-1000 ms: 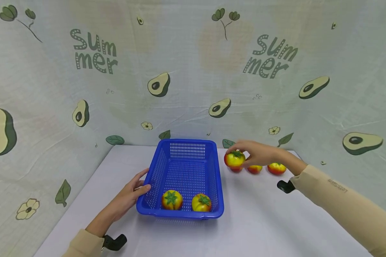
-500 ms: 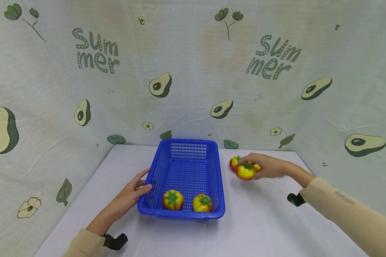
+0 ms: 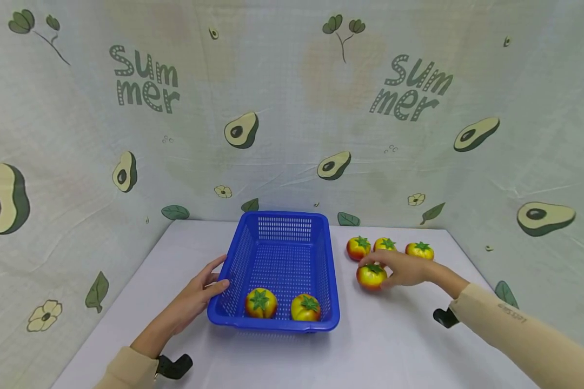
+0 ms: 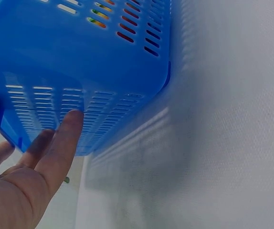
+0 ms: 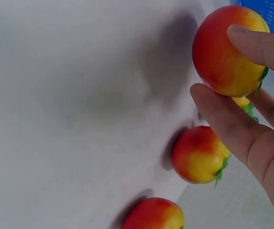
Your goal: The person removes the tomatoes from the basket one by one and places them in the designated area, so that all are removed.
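With thumb and fingers my right hand (image 3: 403, 268) holds a red-and-yellow tomato (image 3: 370, 278) with a green leafy top. In the right wrist view that tomato (image 5: 227, 52) sits between thumb and fingertips, close to the table; contact is unclear. Left of it stands a blue perforated basket (image 3: 273, 324). My left hand (image 3: 197, 294) grips its left rim, thumb over the edge, fingers along the outer wall. In the left wrist view, fingertips touch the slotted wall (image 4: 87, 62); the thumb is hidden. Two tomatoes (image 3: 261, 302) lie at the basket's near end.
Behind my right hand, three more tomatoes sit in a row: one at left (image 3: 358, 248), a partly hidden middle one (image 3: 384, 245) and one at right (image 3: 420, 250). They rest on a white table (image 3: 370, 346), backed by an avocado-print cloth (image 3: 282, 108).
My right hand has carried its tomato right and toward me, down near the table in front of the row, uncovering tomatoes behind. The left hand and basket stay put.
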`<state>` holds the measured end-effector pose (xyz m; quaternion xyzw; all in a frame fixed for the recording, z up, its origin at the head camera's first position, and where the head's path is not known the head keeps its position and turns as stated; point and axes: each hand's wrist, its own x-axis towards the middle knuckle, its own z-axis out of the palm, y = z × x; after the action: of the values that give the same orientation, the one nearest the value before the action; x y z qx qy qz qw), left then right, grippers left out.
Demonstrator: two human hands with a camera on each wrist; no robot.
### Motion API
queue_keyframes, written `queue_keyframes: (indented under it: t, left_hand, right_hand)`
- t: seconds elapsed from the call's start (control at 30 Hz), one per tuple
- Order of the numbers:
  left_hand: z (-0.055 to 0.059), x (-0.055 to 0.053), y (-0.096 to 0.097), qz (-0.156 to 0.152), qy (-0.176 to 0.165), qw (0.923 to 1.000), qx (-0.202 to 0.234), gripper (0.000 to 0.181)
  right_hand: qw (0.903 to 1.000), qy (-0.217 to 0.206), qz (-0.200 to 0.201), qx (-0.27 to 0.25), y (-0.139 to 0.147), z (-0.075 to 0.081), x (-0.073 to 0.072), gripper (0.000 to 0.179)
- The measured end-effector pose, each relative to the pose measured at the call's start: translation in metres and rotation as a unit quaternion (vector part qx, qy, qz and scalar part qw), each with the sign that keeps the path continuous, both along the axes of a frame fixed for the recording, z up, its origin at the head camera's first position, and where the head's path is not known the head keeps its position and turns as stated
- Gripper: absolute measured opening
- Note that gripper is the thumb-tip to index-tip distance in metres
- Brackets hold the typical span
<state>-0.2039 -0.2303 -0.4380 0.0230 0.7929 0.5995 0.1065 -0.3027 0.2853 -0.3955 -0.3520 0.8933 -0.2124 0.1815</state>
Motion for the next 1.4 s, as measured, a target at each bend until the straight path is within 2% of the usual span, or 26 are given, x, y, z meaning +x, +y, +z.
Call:
queue_keyframes:
  t: [0.4,0.73,1.1,1.4]
  left_hand:
    - [-0.002,0.001,-0.002,0.002,-0.005,1.0000,0.004,0.068]
    - [-0.003,0.000,-0.001,0.009,-0.006,0.9999,-0.002,0.068]
    - [-0.002,-0.001,0.000,0.006,-0.002,1.0000,-0.007,0.069]
    - [-0.003,-0.002,-0.001,0.002,0.000,1.0000,-0.006,0.068]
  right_hand:
    - [0.9998,0.003,-0.014,0.016,0.000,-0.014,0.002,0.059]
    - [0.9998,0.002,-0.018,0.011,-0.001,-0.019,0.005,0.059]
    - [0.9995,-0.022,-0.025,0.003,0.001,-0.019,0.001,0.063]
    - [0.9993,-0.032,-0.020,-0.001,0.000,-0.007,0.001,0.064]
